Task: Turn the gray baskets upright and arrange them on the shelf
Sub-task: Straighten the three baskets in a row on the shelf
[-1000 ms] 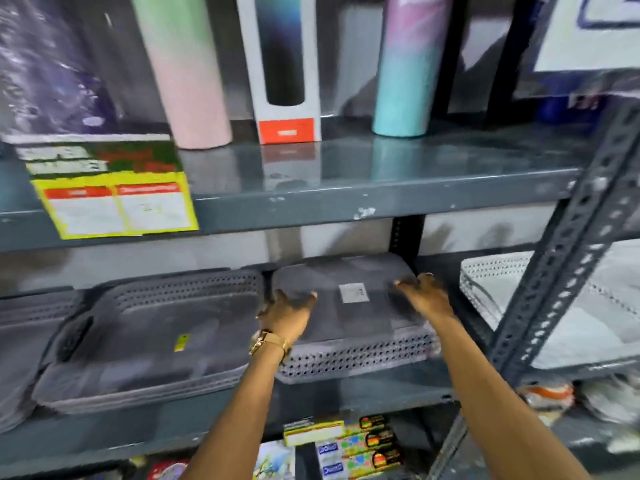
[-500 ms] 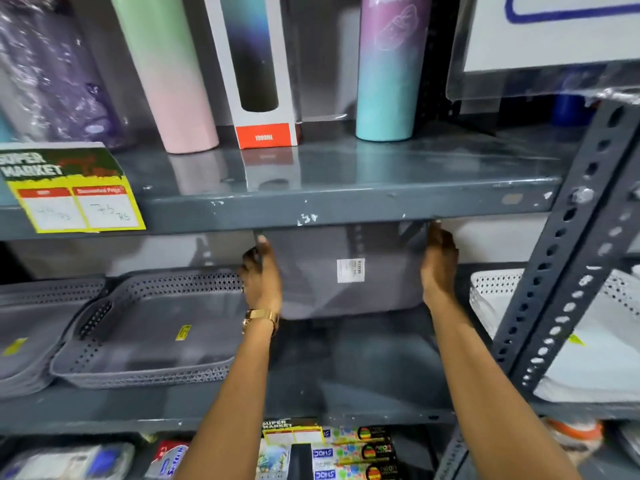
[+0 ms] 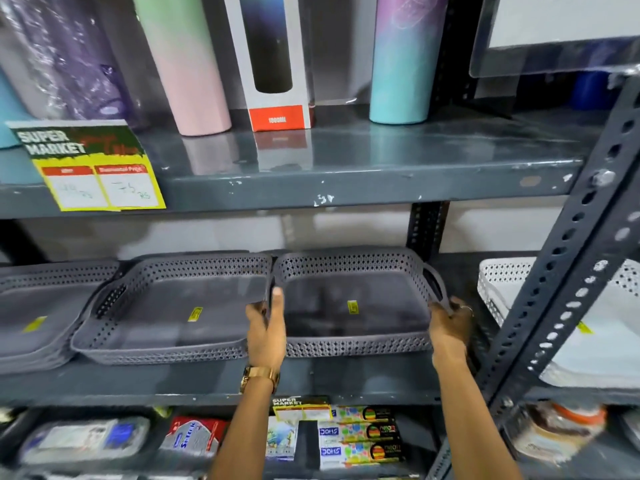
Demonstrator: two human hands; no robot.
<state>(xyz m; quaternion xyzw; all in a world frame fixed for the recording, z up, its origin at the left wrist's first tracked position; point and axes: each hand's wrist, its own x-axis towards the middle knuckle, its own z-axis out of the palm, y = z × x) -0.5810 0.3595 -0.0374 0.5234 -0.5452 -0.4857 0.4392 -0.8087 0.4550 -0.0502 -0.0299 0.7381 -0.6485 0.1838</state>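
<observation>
Gray basket (image 3: 353, 306): open side up, on the shelf (image 3: 346, 382), middle of the frame.
Left hand (image 3: 266, 336): holds its left edge.
Right hand (image 3: 450, 327): holds its right handle.
Next basket (image 3: 173, 306): touching, left.

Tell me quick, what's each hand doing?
Left hand: closed on the gray basket, left side.
Right hand: closed on its right handle.

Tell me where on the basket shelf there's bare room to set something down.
Bare shelf strip runs in front of the gray baskets, and a gap between the held basket and white basket. The left is crowded: middle basket beside stacked baskets.
</observation>
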